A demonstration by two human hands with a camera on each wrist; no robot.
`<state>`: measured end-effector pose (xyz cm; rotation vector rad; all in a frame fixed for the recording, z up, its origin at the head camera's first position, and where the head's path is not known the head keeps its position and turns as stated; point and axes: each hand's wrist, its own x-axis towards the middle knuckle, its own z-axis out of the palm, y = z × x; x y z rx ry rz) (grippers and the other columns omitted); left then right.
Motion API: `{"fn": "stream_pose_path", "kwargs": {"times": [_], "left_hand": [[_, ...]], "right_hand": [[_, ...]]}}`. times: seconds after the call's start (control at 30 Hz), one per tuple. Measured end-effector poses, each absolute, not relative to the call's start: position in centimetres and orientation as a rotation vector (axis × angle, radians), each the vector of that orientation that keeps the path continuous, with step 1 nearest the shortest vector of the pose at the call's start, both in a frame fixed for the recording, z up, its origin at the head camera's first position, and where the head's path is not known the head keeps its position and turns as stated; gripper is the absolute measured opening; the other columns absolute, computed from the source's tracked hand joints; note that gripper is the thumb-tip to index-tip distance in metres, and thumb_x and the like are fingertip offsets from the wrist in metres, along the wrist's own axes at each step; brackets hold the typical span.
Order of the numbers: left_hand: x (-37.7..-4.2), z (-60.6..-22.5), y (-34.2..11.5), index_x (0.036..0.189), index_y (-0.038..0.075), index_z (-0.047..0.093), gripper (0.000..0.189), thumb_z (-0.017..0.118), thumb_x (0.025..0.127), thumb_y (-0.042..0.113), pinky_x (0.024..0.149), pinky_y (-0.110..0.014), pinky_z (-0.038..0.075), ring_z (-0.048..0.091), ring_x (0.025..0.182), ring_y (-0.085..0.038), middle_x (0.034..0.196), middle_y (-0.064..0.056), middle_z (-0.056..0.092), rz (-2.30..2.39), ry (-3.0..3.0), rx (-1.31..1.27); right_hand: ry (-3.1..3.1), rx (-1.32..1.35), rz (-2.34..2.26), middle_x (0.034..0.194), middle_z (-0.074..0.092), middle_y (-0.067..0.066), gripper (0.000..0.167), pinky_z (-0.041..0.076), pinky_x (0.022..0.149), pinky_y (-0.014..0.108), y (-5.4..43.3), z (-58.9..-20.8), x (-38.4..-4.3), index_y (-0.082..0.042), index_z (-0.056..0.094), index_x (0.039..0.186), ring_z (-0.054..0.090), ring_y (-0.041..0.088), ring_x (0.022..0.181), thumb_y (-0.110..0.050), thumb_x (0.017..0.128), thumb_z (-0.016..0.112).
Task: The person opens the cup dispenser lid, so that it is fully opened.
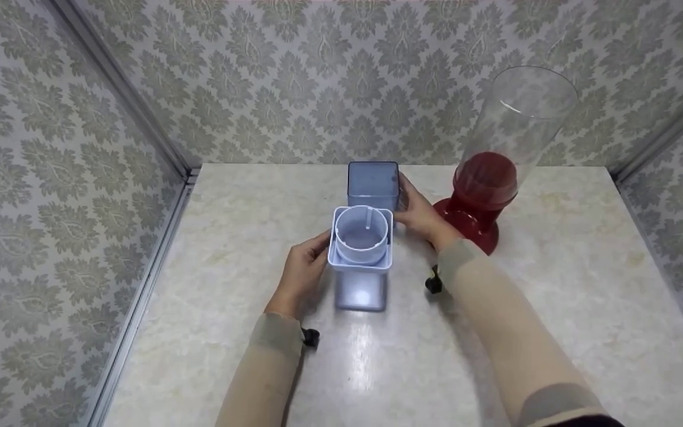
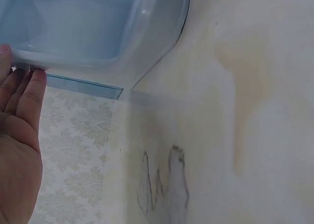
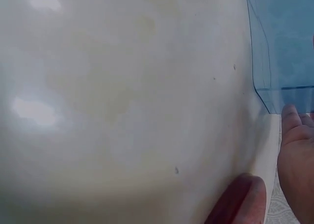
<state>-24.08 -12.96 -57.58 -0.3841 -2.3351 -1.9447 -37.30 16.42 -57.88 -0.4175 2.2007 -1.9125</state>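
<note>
A pale, square-rimmed container (image 1: 360,290) with a round, open collar (image 1: 362,234) in its top stands near the middle of the table. My left hand (image 1: 305,267) holds its left side, with thumb and fingertips at the edge in the left wrist view. Just behind it is a clear blue square box (image 1: 373,179), which overlaps the pale container's back edge in the head view. My right hand (image 1: 421,213) grips the blue box at its right side. Its fingers (image 3: 290,117) lie against the box in the right wrist view.
To the right, close to my right forearm, stands a red dispenser base (image 1: 478,222) with a tall clear cylinder (image 1: 525,118) on top. A patterned wall (image 1: 318,77) rises behind the marbled table (image 1: 246,201), and another stands at the left.
</note>
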Motion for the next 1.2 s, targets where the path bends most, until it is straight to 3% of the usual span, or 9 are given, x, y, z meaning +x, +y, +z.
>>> {"fn": "stream_pose_path", "kwargs": {"times": [0.43, 0.67, 0.8, 0.97, 1.1, 1.2], "left_hand": [[-23.1, -58.1, -13.0, 0.148, 0.004, 0.073, 0.040, 0.076, 0.109, 0.013, 0.117, -0.035, 0.061, 0.073, 0.141, -0.032, 0.146, -0.015, 0.076, -1.912, -2.348, -0.305], [-22.7, -57.8, -13.2, 0.150, 0.006, 0.072, 0.040, 0.073, 0.111, 0.011, 0.121, -0.038, 0.059, 0.072, 0.143, -0.031, 0.147, -0.013, 0.076, -1.876, -2.339, -0.243], [-22.4, -56.5, -13.5, 0.153, 0.008, 0.071, 0.040, 0.069, 0.114, 0.016, 0.118, -0.031, 0.060, 0.074, 0.139, -0.033, 0.146, -0.014, 0.078, -1.879, -2.244, -0.195], [-21.4, -52.8, -13.7, 0.151, 0.002, 0.070, 0.037, 0.066, 0.115, 0.011, 0.113, -0.026, 0.063, 0.075, 0.137, -0.038, 0.148, -0.018, 0.076, -1.862, -2.044, -0.162], [-19.7, -48.9, -13.1, 0.149, 0.000, 0.071, 0.040, 0.074, 0.110, 0.011, 0.115, -0.030, 0.062, 0.073, 0.139, -0.034, 0.152, -0.018, 0.073, -1.803, -1.946, -0.200], [-18.2, -45.9, -12.1, 0.148, -0.003, 0.069, 0.056, 0.083, 0.106, 0.032, 0.122, -0.036, 0.059, 0.070, 0.142, -0.036, 0.152, -0.021, 0.070, -1.784, -1.878, -0.281]], "right_hand": [[2.152, -0.495, -1.963, 0.189, 0.016, 0.024, 0.112, 0.016, 0.147, 0.047, 15.7, -58.6, -37.2, 0.003, 0.004, 0.180, 0.015, 0.037, 0.178, 0.014, 0.094, 0.076], [2.144, -0.424, -1.975, 0.191, 0.009, 0.021, 0.118, 0.020, 0.146, 0.051, 15.9, -57.9, -36.4, -0.001, 0.004, 0.181, 0.011, 0.041, 0.179, 0.015, 0.090, 0.077], [2.159, -0.384, -2.003, 0.191, 0.007, 0.024, 0.114, 0.021, 0.145, 0.059, 17.0, -56.7, -34.3, -0.001, 0.008, 0.181, 0.009, 0.048, 0.177, 0.016, 0.090, 0.076], [2.166, -0.422, -2.013, 0.190, 0.016, 0.022, 0.100, 0.025, 0.143, 0.060, 18.9, -54.4, -30.6, 0.000, 0.018, 0.180, 0.017, 0.047, 0.177, 0.012, 0.098, 0.074], [2.239, -0.500, -1.967, 0.189, 0.025, 0.016, 0.093, 0.035, 0.139, 0.053, 21.3, -52.0, -27.1, -0.005, 0.028, 0.179, 0.028, 0.040, 0.175, 0.004, 0.102, 0.079], [2.259, -0.602, -2.046, 0.187, 0.032, 0.014, 0.088, 0.044, 0.135, 0.040, 23.4, -50.1, -24.3, -0.003, 0.034, 0.177, 0.038, 0.033, 0.172, 0.008, 0.101, 0.078]]}}
